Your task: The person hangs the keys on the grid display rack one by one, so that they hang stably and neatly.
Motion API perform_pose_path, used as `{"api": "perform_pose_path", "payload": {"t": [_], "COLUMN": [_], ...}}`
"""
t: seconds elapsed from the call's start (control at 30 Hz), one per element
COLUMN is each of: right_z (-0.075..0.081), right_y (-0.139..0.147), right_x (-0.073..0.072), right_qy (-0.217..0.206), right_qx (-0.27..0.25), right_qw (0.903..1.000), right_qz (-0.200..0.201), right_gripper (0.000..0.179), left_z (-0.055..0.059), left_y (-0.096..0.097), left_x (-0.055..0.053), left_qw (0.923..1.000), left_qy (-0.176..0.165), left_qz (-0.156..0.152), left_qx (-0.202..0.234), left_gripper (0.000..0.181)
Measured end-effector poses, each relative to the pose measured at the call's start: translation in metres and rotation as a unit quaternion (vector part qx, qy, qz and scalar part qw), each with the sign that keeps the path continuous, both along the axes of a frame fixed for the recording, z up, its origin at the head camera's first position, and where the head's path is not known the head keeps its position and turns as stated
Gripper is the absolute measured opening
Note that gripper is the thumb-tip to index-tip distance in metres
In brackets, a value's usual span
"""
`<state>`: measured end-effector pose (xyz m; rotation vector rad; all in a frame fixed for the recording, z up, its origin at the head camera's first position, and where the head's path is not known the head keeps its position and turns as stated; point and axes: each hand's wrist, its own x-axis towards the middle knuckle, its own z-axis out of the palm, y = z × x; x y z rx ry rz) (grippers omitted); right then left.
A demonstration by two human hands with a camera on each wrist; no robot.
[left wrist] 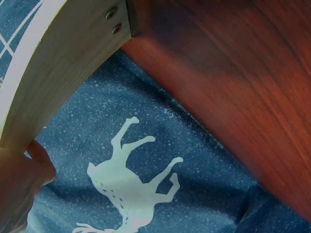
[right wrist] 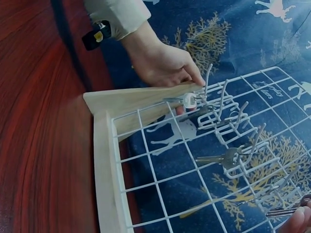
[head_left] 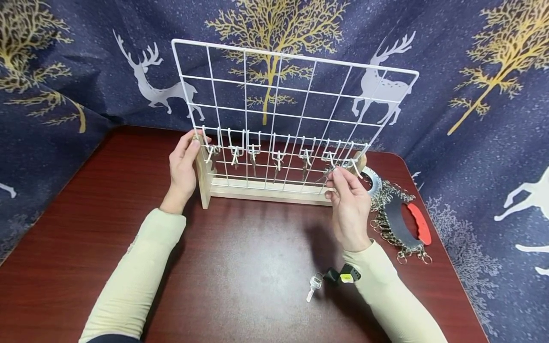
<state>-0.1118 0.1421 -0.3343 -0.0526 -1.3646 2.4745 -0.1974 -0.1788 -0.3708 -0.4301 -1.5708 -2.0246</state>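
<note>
A white wire grid rack (head_left: 296,56) stands on a wooden base (head_left: 266,193), with keys (head_left: 278,162) hanging from a row of its hooks. My left hand (head_left: 182,166) grips the wooden side post (head_left: 203,181) near its top; the left wrist view shows that hand (left wrist: 24,189) against the post (left wrist: 63,63). At the rightmost hooks, my right hand (head_left: 351,205) pinches a metal key, mostly covered by the fingers. Only fingertips (right wrist: 295,221) of it show in the right wrist view, beside slim silver metal. Another key (right wrist: 226,159) hangs nearby.
A loose key (head_left: 315,284) with a ring lies on the dark red table (head_left: 240,267), left of my right wrist. Right of the rack lies a dark curved holder with a red handle (head_left: 419,224), edged with chains and rings (head_left: 381,231). A patterned cloth (head_left: 317,28) hangs behind.
</note>
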Motion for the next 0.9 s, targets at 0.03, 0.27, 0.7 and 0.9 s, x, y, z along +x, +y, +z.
{"api": "perform_pose_path", "payload": {"t": [0.03, 0.27, 0.7, 0.9], "right_z": [0.0, -0.001, -0.007, -0.011], "right_y": [0.0, 0.002, 0.015, 0.029], "right_x": [0.0, -0.001, 0.006, 0.018], "right_qy": [0.0, -0.004, -0.049, -0.071], "right_qx": [0.002, 0.001, 0.006, 0.087], "right_qw": [1.0, 1.0, 0.9978, 0.9902], "right_qz": [0.001, 0.006, 0.044, 0.083], "right_gripper": [0.009, 0.01, 0.004, 0.006], "left_z": [0.0, -0.001, -0.001, -0.001], "left_y": [0.0, 0.0, 0.0, 0.0], "left_x": [0.0, 0.0, -0.001, -0.001], "left_qw": [1.0, 1.0, 1.0, 0.9999], "left_qy": [0.0, 0.004, 0.003, 0.012], "left_qz": [-0.001, 0.002, -0.001, 0.002], "left_qx": [0.001, -0.003, 0.001, -0.003], "left_gripper": [0.026, 0.025, 0.025, 0.026]}}
